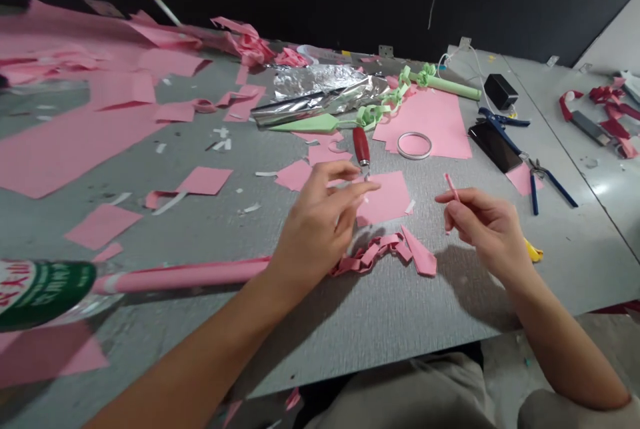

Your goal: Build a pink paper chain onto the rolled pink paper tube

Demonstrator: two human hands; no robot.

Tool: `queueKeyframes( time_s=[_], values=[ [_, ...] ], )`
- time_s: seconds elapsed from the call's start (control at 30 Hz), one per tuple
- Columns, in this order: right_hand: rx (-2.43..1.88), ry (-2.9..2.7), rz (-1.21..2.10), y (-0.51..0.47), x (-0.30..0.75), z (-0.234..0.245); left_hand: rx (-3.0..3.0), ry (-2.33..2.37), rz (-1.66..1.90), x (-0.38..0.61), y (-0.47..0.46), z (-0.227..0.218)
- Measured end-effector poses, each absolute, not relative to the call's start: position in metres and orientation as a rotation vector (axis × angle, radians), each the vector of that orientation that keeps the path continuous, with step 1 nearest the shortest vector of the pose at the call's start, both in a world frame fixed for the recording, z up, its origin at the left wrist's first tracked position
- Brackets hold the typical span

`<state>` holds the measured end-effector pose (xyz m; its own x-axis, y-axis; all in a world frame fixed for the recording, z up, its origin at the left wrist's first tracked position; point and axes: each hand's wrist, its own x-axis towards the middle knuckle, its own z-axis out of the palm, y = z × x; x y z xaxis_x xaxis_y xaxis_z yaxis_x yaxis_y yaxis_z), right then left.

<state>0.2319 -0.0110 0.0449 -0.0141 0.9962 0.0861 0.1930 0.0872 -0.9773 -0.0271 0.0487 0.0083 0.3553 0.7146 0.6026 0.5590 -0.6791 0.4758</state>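
My right hand (pixel 483 225) pinches a thin pink paper strip (pixel 451 187) upright between thumb and fingers, above the grey table. My left hand (pixel 323 215) hovers with its fingers apart and nothing visible in its grasp. Just past its fingertips lies a red-handled craft tool (pixel 361 146), whose tip is partly hidden. Under and beyond those fingers is a square of pink paper (pixel 387 195). A folded pink paper chain (pixel 373 252) lies below the left hand, ending at a pointed pink paper piece (pixel 420 252). A long pink paper tube (pixel 185 275) runs out leftward behind the left wrist.
A bottle with a green label (pixel 50 292) lies at left. At the back are crumpled foil (pixel 320 92), a green paper chain (pixel 373 115) and a tape ring (pixel 414 145). A phone (pixel 495 145) and pliers (pixel 545 185) lie right. Pink scraps (pixel 105 225) are scattered left.
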Motion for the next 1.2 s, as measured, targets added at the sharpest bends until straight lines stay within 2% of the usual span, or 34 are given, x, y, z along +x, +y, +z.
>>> queueKeyframes(
  time_s=[0.1, 0.27, 0.43, 0.57, 1.0, 1.2],
  values=[
    [-1.454, -1.606, 0.886, -0.031, 0.247, 0.043, 2.526, 1.179, 1.163, -0.036, 0.059, -0.001],
    [-1.652, -1.686, 0.793, -0.077, 0.268, 0.021, 2.727, 1.106, 0.84, -0.039, 0.061, 0.003],
    [-1.579, -1.794, 0.696, -0.101, 0.27, 0.01, 2.775, 0.654, 0.66, -0.003, 0.029, 0.022],
    [-1.515, -1.771, 0.7, -0.108, 0.269, 0.003, 2.801, 0.598, 0.404, 0.022, 0.009, 0.016],
    [-1.545, -1.805, 0.668, -0.114, 0.271, -0.006, 2.974, 0.598, 0.421, 0.038, 0.007, 0.009],
    [-1.528, -1.831, 0.712, -0.115, 0.273, -0.006, 2.857, 0.664, 0.509, 0.038, 0.007, 0.008]
  ],
)
